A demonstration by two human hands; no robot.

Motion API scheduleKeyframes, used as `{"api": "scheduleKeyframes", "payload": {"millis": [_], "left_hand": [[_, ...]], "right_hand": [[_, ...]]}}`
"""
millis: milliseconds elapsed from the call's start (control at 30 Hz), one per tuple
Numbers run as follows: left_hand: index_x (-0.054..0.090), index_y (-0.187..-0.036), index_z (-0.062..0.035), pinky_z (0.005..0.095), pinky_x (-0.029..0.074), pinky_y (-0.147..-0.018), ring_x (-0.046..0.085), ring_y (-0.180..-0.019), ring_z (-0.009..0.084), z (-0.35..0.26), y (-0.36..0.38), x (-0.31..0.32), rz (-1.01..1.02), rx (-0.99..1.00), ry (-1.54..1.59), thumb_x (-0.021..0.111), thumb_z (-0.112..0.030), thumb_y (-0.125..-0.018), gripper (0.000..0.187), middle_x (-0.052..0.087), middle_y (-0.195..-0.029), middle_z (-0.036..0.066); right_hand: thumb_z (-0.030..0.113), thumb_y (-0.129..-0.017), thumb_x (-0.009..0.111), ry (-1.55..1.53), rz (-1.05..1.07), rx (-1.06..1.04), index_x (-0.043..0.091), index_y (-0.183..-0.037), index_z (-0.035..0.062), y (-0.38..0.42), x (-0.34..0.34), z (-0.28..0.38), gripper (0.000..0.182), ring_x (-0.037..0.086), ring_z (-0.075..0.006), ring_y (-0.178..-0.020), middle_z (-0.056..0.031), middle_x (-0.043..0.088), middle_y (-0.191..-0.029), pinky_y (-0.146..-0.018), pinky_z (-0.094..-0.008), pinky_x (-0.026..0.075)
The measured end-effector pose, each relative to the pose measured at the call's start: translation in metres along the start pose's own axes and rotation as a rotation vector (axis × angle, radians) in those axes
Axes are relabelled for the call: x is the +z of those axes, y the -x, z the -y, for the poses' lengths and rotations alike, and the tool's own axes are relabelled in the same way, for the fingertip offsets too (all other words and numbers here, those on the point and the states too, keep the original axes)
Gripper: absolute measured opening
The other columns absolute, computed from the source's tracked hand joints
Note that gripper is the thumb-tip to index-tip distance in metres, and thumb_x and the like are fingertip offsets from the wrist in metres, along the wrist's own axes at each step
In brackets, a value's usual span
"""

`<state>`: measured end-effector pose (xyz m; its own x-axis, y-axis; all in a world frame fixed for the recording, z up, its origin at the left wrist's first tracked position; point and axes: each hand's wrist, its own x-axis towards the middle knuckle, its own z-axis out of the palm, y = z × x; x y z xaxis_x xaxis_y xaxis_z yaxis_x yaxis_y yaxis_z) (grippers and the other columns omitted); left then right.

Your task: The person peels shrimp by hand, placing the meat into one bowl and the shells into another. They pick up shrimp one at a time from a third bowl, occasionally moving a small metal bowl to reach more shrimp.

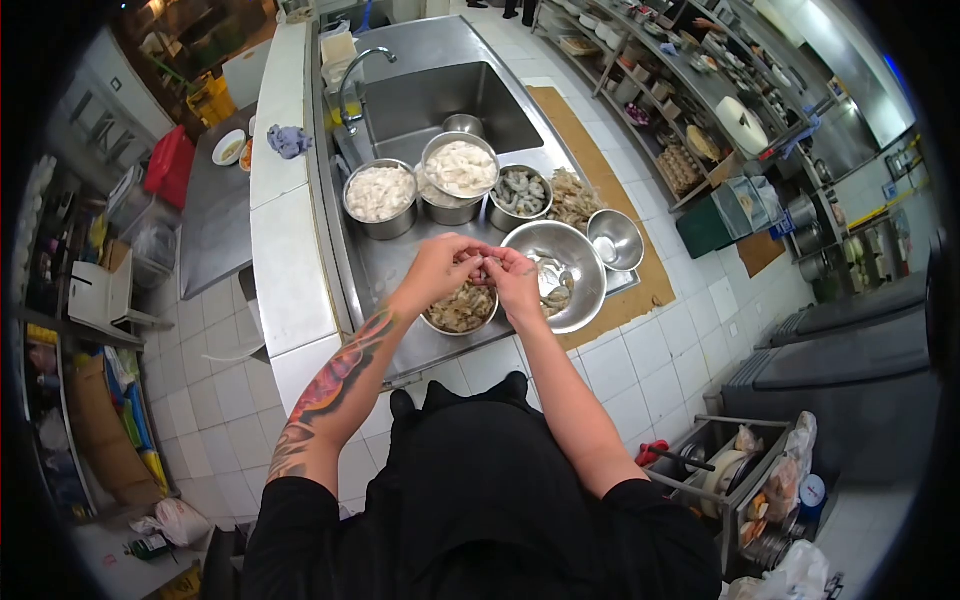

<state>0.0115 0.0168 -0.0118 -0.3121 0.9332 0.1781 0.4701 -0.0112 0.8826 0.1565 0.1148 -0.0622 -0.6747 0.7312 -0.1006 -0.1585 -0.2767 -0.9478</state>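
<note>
My left hand (448, 264) and my right hand (512, 275) meet above a steel bowl of shells (462, 310). The fingers of both are pinched together on something small, mostly hidden by them. Just right of my right hand, a wide steel bowl (590, 290) holds a few shrimp (558, 294). Beyond my hands stand a pot of pale, peeled pieces (380, 192), a raised bowl with similar pieces (461, 168) and a pot of grey shrimp (521, 190). Unpeeled shrimp (573, 199) lie heaped beside it.
A steel sink (450, 105) with a faucet (365, 75) lies behind the pots. A small steel bowl (615, 241) sits near the counter's right edge. A tiled ledge (283, 235) runs along the left, with a crumpled blue cloth (289, 141) on it.
</note>
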Motion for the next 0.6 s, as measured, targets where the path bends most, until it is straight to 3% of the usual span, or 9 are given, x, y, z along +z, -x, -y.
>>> {"api": "scheduleKeyframes", "payload": {"millis": [267,600], "left_hand": [[0.077,-0.112,-0.0043,0.0313,0.056,-0.076,0.069,-0.084,0.0192,0.004,-0.001,0.001,-0.054,0.051,0.003,0.074,-0.007,-0.089,0.023,0.071,-0.097,0.013],[0.077,-0.113,-0.0038,0.0301,0.055,-0.075,0.069,-0.08,0.0182,-0.007,0.001,0.001,-0.11,0.072,-0.025,0.076,-0.008,-0.088,0.025,0.072,-0.092,0.011]], "right_hand": [[0.004,-0.102,0.056,0.135,0.042,-0.06,0.063,-0.116,-0.0092,0.001,0.008,0.014,0.02,0.075,-0.0182,-0.077,-0.0142,0.074,-0.096,-0.065,-0.0286,0.063],[0.015,-0.107,0.051,0.201,0.032,0.034,0.066,-0.106,-0.004,0.006,0.011,0.029,0.024,0.072,-0.0182,-0.062,-0.0108,0.07,-0.077,-0.05,-0.0281,0.057]]}}
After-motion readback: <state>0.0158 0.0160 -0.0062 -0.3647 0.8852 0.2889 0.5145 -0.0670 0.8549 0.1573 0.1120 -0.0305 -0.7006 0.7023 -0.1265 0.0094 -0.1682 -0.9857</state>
